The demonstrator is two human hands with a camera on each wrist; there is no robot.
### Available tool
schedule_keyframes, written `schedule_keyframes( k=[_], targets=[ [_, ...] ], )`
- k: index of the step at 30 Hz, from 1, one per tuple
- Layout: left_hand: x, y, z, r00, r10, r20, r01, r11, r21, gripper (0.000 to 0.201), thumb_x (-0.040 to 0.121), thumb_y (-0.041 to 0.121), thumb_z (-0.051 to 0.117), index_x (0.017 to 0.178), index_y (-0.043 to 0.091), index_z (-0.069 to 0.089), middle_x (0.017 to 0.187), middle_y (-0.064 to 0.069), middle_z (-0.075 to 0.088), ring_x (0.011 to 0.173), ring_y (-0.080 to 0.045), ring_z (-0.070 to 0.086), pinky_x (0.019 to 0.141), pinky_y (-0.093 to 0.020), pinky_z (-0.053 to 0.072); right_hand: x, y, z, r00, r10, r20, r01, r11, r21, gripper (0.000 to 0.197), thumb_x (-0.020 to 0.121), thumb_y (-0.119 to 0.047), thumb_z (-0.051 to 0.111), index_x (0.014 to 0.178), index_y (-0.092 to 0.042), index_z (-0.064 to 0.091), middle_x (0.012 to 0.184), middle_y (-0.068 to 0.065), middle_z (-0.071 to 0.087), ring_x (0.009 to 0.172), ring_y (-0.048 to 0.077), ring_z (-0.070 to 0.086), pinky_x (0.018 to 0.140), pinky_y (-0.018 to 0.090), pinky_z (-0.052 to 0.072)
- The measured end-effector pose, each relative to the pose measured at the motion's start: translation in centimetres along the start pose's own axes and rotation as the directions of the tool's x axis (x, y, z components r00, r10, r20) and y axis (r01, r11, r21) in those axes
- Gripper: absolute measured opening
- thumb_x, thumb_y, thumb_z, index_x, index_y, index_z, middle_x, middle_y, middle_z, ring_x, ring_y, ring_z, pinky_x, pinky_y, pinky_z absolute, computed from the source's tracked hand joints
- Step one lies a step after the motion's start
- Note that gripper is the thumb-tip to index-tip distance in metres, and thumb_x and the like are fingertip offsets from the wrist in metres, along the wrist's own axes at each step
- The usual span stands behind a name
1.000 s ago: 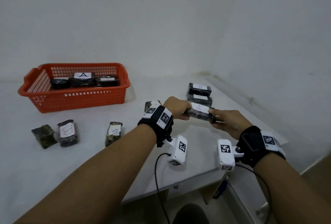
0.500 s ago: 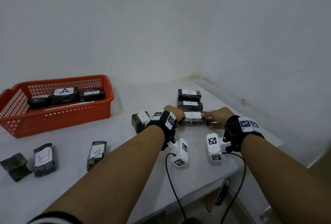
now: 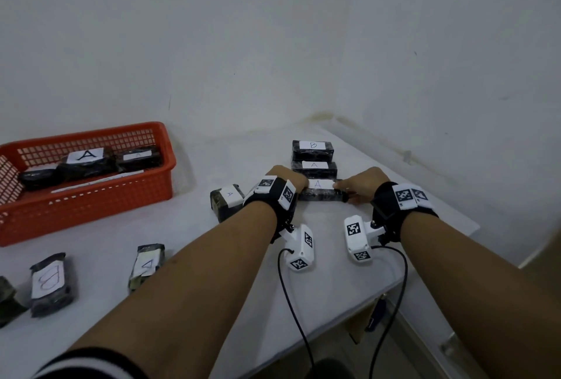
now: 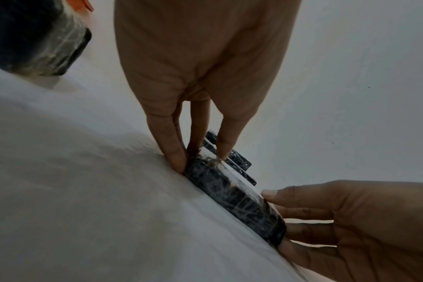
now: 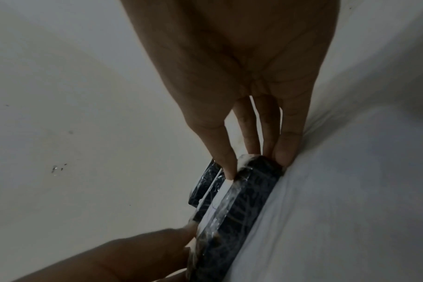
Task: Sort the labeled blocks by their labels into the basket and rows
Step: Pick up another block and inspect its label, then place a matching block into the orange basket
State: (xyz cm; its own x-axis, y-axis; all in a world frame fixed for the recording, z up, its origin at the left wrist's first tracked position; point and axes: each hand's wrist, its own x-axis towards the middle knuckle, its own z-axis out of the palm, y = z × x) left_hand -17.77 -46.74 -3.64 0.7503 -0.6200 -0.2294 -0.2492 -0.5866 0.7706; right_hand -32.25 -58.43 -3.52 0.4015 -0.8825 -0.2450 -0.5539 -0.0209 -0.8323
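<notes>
White corner, white table

White table fills the lower frame; stained white walls above; blue object under its lower-right edge.

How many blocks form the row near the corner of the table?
3: the far block labeled B, the middle block labeled A, and the near block labeled A, gripped by both hands.

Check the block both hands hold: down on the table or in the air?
Down: the block lies flat on the table, left hand and right hand pinching its ends.
</notes>
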Motion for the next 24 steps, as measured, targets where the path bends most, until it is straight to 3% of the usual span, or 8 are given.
schedule_keyframes(
  k=[2, 4, 9, 11, 15, 18, 21, 24],
  targets=[
    [-0.4, 0.1, -0.4, 0.999, 0.050, -0.021, -0.049, 0.997, 0.057, 0.042, 0.097, 0.028, 0.068, 0.064, 0.013, 0.046, 0.071, -0.004, 0.054, 0.067, -0.022, 0.053, 0.066, -0.028, 0.049, -0.2, -0.1, -0.2, 1.000, 0.006, 0.015, -0.006, 1.000, 0.011, 0.035, 0.071, -0.016, 0.095, 0.085, 0.005, 0.070, 0.082, 0.017, 0.074, 0.081, 0.035, 0.076, 0.085, 0.049, 0.063],
    [-0.9, 0.4, -0.9, 0.995, 0.093, -0.026, -0.090, 0.991, 0.095, 0.044, 0.101, 0.029, 0.064, 0.064, 0.012, 0.045, 0.069, -0.003, 0.050, 0.070, -0.022, 0.052, 0.068, -0.027, 0.045, -0.2, -0.1, -0.2, 1.000, 0.002, 0.016, -0.002, 1.000, 0.008, 0.035, 0.071, -0.016, 0.095, 0.085, 0.005, 0.071, 0.082, 0.018, 0.075, 0.078, 0.034, 0.075, 0.085, 0.049, 0.063],
    [-0.8, -0.1, -0.7, 0.996, 0.079, 0.030, -0.082, 0.993, 0.090, 0.018, 0.093, 0.023, 0.069, 0.087, 0.013, 0.056, 0.091, -0.006, 0.062, 0.079, -0.024, 0.058, 0.075, -0.030, 0.057, -0.7, 0.2, -0.7, 0.999, -0.021, 0.038, 0.023, 0.998, -0.050, 0.041, 0.073, -0.024, 0.094, 0.093, 0.006, 0.075, 0.092, 0.020, 0.077, 0.087, 0.033, 0.076, 0.088, 0.050, 0.062],
    [-0.4, -0.4, -0.7, 0.994, 0.097, 0.047, -0.102, 0.985, 0.140, 0.017, 0.089, 0.022, 0.068, 0.080, 0.013, 0.057, 0.088, -0.008, 0.063, 0.071, -0.023, 0.057, 0.066, -0.028, 0.052, -1.3, 0.0, -1.1, 0.998, -0.064, 0.020, 0.066, 0.991, -0.117, 0.043, 0.074, -0.029, 0.092, 0.096, 0.004, 0.076, 0.094, 0.014, 0.076, 0.092, 0.032, 0.072, 0.088, 0.048, 0.062],
    [-1.3, -0.3, -2.3, 0.992, 0.123, 0.038, -0.127, 0.987, 0.103, 0.021, 0.086, 0.023, 0.074, 0.077, 0.010, 0.060, 0.094, -0.013, 0.069, 0.084, -0.029, 0.068, 0.090, -0.042, 0.062, -2.7, -0.2, -1.0, 0.985, -0.172, -0.003, 0.169, 0.972, -0.163, 0.029, 0.083, -0.026, 0.084, 0.094, -0.001, 0.075, 0.096, 0.010, 0.070, 0.086, 0.022, 0.061, 0.066, 0.035, 0.057],
    [-3.3, -0.1, -5.2, 0.989, 0.144, 0.040, -0.147, 0.985, 0.085, 0.021, 0.086, 0.024, 0.070, 0.082, 0.003, 0.069, 0.097, -0.015, 0.079, 0.087, -0.027, 0.079, 0.081, -0.036, 0.064, -3.9, -0.9, -0.1, 0.964, -0.268, -0.001, 0.264, 0.951, -0.159, 0.016, 0.084, -0.024, 0.083, 0.083, -0.011, 0.073, 0.086, 0.005, 0.069, 0.073, 0.016, 0.059, 0.058, 0.028, 0.051],
    [-5.4, -0.5, -9.1, 0.980, 0.196, 0.011, -0.196, 0.972, 0.128, 0.030, 0.090, 0.026, 0.070, 0.096, -0.002, 0.078, 0.097, -0.017, 0.080, 0.086, -0.027, 0.079, 0.087, -0.037, 0.063, -5.6, -2.2, 1.5, 0.934, -0.356, 0.044, 0.358, 0.922, -0.146, 0.015, 0.083, -0.025, 0.084, 0.082, -0.017, 0.072, 0.080, -0.001, 0.067, 0.074, 0.019, 0.062, 0.064, 0.029, 0.049],
    [-7.4, -2.1, -13.0, 0.969, 0.247, -0.016, -0.238, 0.948, 0.212, 0.034, 0.091, 0.031, 0.072, 0.098, -0.002, 0.079, 0.101, -0.018, 0.079, 0.092, -0.029, 0.077, 0.089, -0.041, 0.062, -8.0, -3.6, 4.0, 0.901, -0.413, 0.134, 0.428, 0.895, -0.123, 0.021, 0.081, -0.030, 0.085, 0.094, -0.019, 0.073, 0.093, 0.000, 0.071, 0.082, 0.020, 0.067, 0.074, 0.030, 0.053]
  ],
)
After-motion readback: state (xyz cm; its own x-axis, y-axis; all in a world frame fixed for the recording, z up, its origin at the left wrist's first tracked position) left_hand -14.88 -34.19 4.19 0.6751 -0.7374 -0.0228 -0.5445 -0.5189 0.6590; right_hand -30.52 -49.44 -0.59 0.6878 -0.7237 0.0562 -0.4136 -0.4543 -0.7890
